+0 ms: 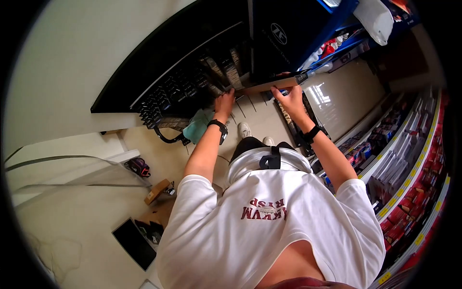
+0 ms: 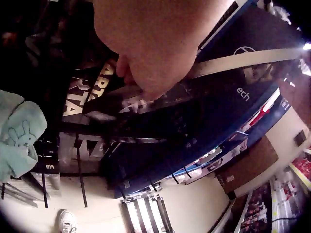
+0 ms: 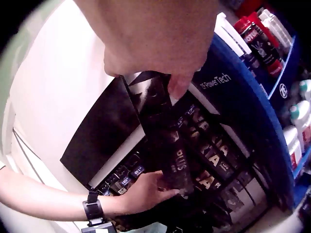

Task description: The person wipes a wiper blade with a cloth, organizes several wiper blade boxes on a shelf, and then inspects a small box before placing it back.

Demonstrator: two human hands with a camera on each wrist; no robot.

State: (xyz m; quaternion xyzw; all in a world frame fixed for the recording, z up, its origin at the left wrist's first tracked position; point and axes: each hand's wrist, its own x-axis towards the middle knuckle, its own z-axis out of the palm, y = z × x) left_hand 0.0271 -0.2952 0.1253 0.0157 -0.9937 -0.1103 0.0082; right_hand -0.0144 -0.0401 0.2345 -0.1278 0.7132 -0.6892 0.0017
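A long, narrow box (image 1: 267, 87) is held in front of a black display rack (image 1: 192, 36). One end of the box is gripped by the left hand (image 1: 224, 104); the opposite end is grasped by the right hand (image 1: 291, 102), with the thumb placed against the side. Dark packages (image 1: 166, 96) are stocked in rows on the rack. A blue cabinet (image 1: 293, 38) is positioned beside the rack. A light-green cloth (image 1: 195, 127) is located near the left hand
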